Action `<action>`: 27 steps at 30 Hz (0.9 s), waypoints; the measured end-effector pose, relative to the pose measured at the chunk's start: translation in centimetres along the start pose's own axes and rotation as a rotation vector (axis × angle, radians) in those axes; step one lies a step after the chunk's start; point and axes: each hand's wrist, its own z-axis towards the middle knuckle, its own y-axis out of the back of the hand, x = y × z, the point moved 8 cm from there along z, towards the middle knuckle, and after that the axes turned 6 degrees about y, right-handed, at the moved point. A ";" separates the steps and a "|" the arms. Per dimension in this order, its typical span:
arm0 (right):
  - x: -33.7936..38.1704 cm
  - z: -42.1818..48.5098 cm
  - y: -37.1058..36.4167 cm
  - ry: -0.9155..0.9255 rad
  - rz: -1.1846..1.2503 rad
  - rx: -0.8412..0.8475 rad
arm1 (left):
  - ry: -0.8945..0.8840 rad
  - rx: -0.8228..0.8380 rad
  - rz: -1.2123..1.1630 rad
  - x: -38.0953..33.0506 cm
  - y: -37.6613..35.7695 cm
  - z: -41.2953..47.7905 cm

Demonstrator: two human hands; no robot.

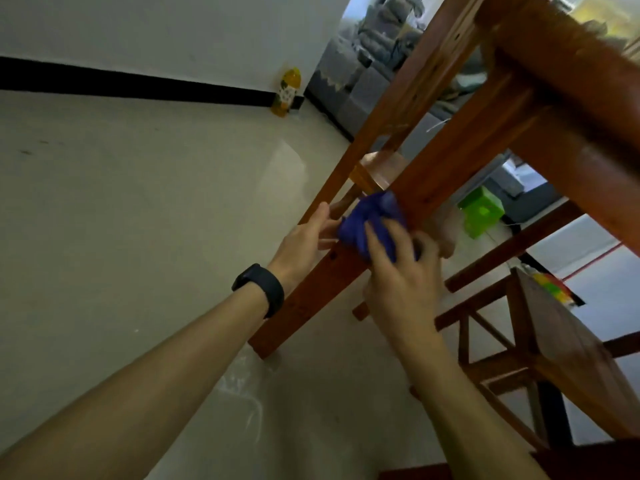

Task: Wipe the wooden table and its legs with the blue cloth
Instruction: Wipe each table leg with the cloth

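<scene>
The wooden table's near leg (446, 174) slants from the top right down to its foot on the floor at the lower centre. A crumpled blue cloth (367, 220) is pressed against the middle of this leg. My right hand (401, 275) covers the cloth's lower part, fingers spread over it and curled round the leg. My left hand (308, 237), with a black band on its wrist, holds the left side of the same leg just beside the cloth. The table's frame (571, 81) fills the top right.
A wooden chair (540, 348) stands close on the right under the table. A second table leg (381, 123) runs behind. A yellow bottle (286, 93) stands by the far wall, a green stool (481, 211) beyond the table. Pale floor spreads to the left.
</scene>
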 end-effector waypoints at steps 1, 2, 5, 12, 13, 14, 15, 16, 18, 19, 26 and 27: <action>2.1 -1.6 -2.5 0.104 0.006 0.127 | 0.007 0.012 -0.007 0.0 0.0 -0.1; 3.6 -3.2 -4.4 0.174 0.014 0.241 | 0.018 0.023 -0.011 0.0 -0.1 -0.3; 4.6 -3.1 -4.8 0.151 0.041 0.285 | 0.017 0.046 0.004 -0.3 -0.1 -0.6; 0.4 -0.6 -1.1 -0.143 -0.022 0.060 | -0.007 0.028 0.051 -0.1 -0.2 0.0; 1.7 -1.5 -2.6 -0.041 -0.013 0.121 | 0.003 0.040 0.042 -0.1 -0.2 0.1; 3.3 -2.6 -4.1 0.075 -0.003 0.192 | 0.012 0.053 0.036 -0.1 -0.2 0.1; 4.5 -3.6 -5.3 0.169 -0.002 0.264 | 0.019 0.061 0.034 -0.3 -0.2 0.1; 4.9 -4.0 -5.8 0.217 -0.003 0.306 | 0.023 0.063 0.035 -0.4 -0.1 0.0; 4.0 -2.9 -4.5 0.185 -0.014 0.255 | 0.026 0.075 0.035 -0.6 -0.2 -0.2; 3.0 -2.0 -3.4 0.116 -0.028 0.194 | 0.025 0.077 0.033 -0.5 -0.2 -0.2; 4.5 -4.5 -6.8 0.013 0.028 0.265 | 0.013 0.073 0.034 -0.1 -0.2 -0.3; 5.8 -5.6 -8.2 0.051 0.045 0.355 | 0.015 0.077 0.037 -0.1 -0.2 -0.4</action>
